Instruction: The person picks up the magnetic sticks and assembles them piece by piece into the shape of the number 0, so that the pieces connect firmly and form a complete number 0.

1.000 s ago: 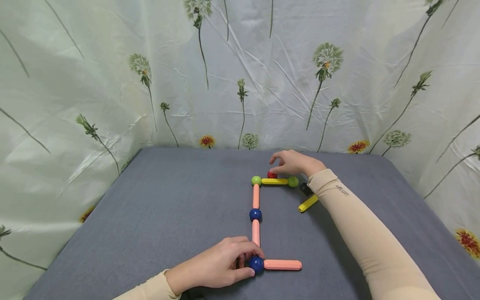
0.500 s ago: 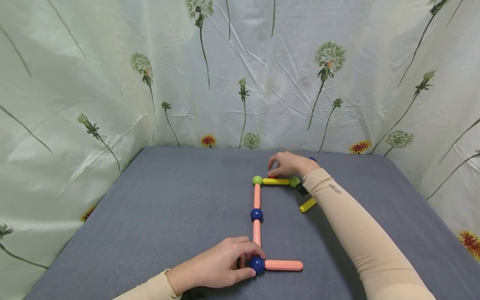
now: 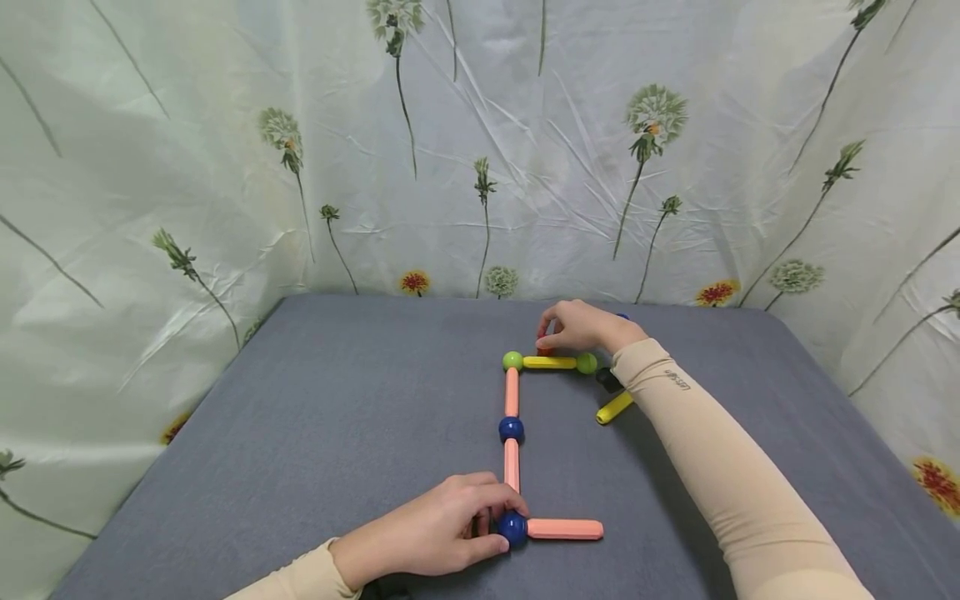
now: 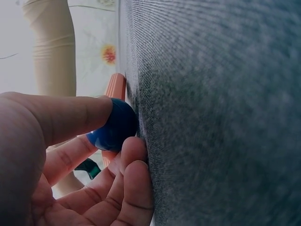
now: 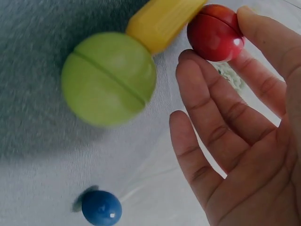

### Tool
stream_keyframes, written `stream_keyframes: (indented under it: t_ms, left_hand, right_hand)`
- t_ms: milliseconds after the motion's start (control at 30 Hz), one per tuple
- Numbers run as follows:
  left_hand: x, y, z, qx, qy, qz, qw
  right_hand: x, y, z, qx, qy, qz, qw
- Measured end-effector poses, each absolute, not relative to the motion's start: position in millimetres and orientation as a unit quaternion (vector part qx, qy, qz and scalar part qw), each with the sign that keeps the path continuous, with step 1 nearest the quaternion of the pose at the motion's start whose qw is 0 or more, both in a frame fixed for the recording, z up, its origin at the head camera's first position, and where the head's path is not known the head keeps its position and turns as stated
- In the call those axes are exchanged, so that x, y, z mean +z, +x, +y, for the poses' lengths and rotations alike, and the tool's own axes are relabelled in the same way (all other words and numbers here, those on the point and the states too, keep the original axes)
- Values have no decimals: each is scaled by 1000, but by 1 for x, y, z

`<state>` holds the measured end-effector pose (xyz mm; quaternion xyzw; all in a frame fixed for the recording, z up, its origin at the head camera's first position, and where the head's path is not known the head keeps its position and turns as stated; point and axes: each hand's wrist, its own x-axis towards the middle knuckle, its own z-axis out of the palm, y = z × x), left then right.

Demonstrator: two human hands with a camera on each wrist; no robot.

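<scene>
My left hand [image 3: 450, 525] pinches a blue ball [image 3: 513, 529] between thumb and fingers at the near corner of a chain of rods and balls. A pink rod [image 3: 565, 529] points right from that ball. Two more pink rods lead away from it, joined by another blue ball [image 3: 512, 429], to a green ball [image 3: 513, 361]. From there a yellow rod [image 3: 550, 362] runs right to a second green ball [image 5: 109, 79]. Just behind this yellow rod, my right hand [image 3: 581, 325] holds a red ball [image 5: 215, 33] between thumb and fingers, partly hidden in the head view.
A loose yellow rod [image 3: 615, 407] lies by the right forearm, partly covered by it. Beyond the right wrist a loose blue ball [image 5: 101, 207] rests on the grey cloth surface [image 3: 360, 400]. A flower-patterned curtain [image 3: 450, 208] hangs behind the table.
The right hand has shifted only slightly behind the yellow rod, its fingers moving about the red ball. The left hand stays on the near blue ball.
</scene>
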<state>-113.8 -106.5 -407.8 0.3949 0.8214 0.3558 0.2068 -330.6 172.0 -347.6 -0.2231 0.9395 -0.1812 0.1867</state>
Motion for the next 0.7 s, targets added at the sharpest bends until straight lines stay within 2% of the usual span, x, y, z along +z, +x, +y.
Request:
stream_keyframes:
  t_ms: [433, 700]
  left_hand:
    - [-402, -114, -104, 318, 400, 836, 199]
    - [-393, -111, -98, 304, 402, 852, 138]
  right_hand:
    - [-335, -318, 206, -218, -255, 930, 150]
    - [-330, -295, 225, -226, -248, 933, 130]
